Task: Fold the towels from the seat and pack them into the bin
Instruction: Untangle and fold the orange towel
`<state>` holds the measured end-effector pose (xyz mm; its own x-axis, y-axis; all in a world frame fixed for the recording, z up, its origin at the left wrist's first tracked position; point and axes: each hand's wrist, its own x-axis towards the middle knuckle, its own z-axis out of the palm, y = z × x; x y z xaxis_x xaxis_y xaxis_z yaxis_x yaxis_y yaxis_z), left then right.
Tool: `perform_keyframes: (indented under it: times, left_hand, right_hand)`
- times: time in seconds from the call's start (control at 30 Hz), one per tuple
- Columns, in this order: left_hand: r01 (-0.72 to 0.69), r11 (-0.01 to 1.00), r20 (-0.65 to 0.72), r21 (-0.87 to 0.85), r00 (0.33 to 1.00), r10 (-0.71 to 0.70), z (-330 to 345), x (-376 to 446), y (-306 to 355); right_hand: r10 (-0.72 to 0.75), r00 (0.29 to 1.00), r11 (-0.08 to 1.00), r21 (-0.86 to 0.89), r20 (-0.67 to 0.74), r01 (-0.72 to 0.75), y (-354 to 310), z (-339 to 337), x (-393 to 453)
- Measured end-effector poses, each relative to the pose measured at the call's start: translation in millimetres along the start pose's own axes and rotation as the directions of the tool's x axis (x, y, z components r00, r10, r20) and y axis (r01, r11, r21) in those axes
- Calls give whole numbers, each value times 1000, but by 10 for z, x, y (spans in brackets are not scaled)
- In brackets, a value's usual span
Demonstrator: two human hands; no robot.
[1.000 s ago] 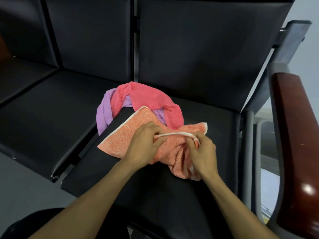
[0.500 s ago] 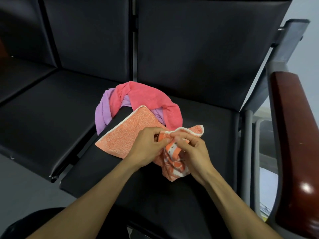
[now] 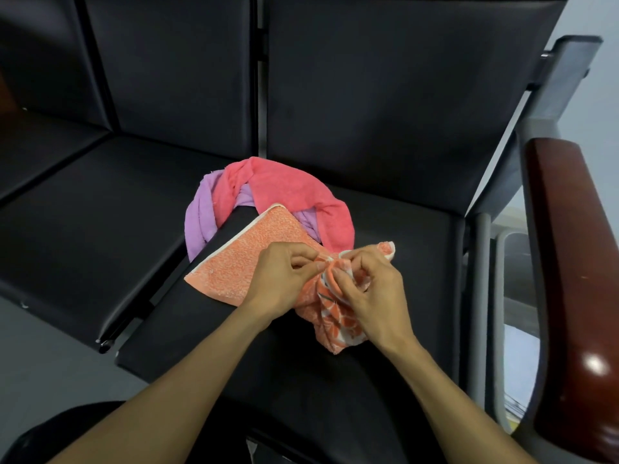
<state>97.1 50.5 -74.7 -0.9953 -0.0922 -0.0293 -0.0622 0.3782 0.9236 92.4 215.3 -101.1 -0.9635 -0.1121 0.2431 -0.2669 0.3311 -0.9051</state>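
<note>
- The white-hemmed edge of the orange terry towel (image 3: 248, 266) is being pinched by the left hand (image 3: 279, 279) and right hand (image 3: 371, 289), fingertips nearly touching.
- The bunched towel is being held near the right side of the black padded seat (image 3: 418, 262), beside the twisted pink towel (image 3: 294, 195).

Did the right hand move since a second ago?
Yes. The right hand slid left along the orange towel, toward the left hand, away from the wooden armrest.

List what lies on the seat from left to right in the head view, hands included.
purple towel → pink towel → left hand → right hand → wooden armrest. The orange towel spans both hands, so it is left out.
</note>
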Motion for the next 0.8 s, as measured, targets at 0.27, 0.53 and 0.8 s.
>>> perform_keyframes:
  times: [0.27,0.53,0.8]
  left_hand:
    - [-93,988,36,123,995,89,-11,-13,7]
    - [-146,968,130,203,984,121,-53,-47,19]
    - [-52,996,92,74,995,45,-5,-104,40]
  right_hand:
    - [-68,996,990,-123,50,74,37,5,1]
    - [-3,1000,987,-163,18,6,1,-7,-9]
    - [18,996,990,-144,91,-5,4,5,4]
